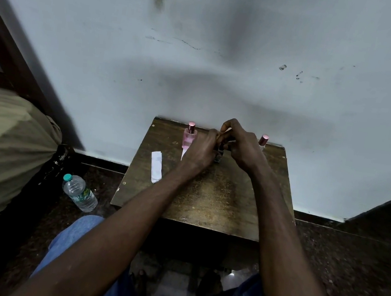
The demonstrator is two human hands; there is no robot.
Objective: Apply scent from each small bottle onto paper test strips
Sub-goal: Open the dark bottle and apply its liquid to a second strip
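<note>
Dark bottle [219, 154] gripped by L hand [201, 150]; R hand [242, 146] fingers curl on its top. 3 bottles total, 2 paper strips [156, 166].

Left hand [202, 148] and right hand [242, 149] follow bare forearms; blue denim trousers [69, 238] cover the legs.

No legible text, pink bottle [188, 138] lettering blurred, water bottle [80, 192] label unreadable

left bottle [189, 136], right bottle [263, 140] at table [207, 200] back edge; paper strip [156, 166] left-front
</note>
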